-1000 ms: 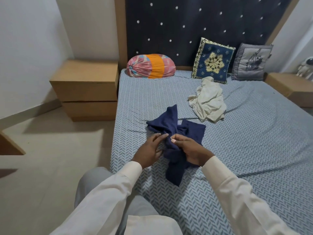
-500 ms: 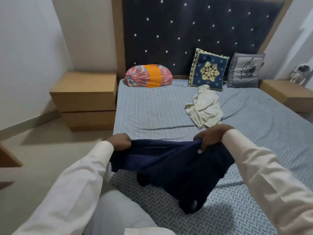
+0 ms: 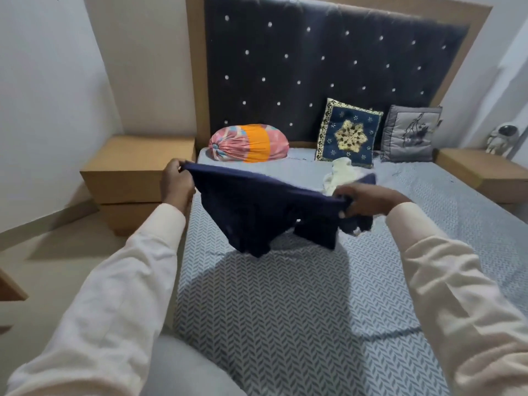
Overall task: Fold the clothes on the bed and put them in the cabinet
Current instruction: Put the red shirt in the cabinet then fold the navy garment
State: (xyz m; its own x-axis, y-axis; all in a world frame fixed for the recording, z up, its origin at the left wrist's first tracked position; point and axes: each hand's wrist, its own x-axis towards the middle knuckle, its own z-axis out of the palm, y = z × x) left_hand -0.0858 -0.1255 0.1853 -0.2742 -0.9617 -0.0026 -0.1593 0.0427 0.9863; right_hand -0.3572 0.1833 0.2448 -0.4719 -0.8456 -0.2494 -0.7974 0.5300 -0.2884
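A navy blue garment (image 3: pixel 265 207) hangs in the air above the bed (image 3: pixel 285 310), stretched between both hands. My left hand (image 3: pixel 175 182) pinches its left top corner over the bed's left edge. My right hand (image 3: pixel 368 200) grips the right top edge, with loose cloth bunched under it. A cream garment (image 3: pixel 338 175) lies crumpled farther back on the bed, partly hidden behind the navy cloth and my right hand.
A pink and orange bolster (image 3: pixel 248 142), a navy embroidered cushion (image 3: pixel 347 132) and a grey cushion (image 3: pixel 410 134) lean at the headboard. Wooden bedside cabinets stand left (image 3: pixel 128 172) and right (image 3: pixel 483 174); a small astronaut figure (image 3: pixel 501 138) stands on the right one.
Both hands picked the navy garment up off the bed, spread apart and raised it, so it now hangs stretched wide in the air.
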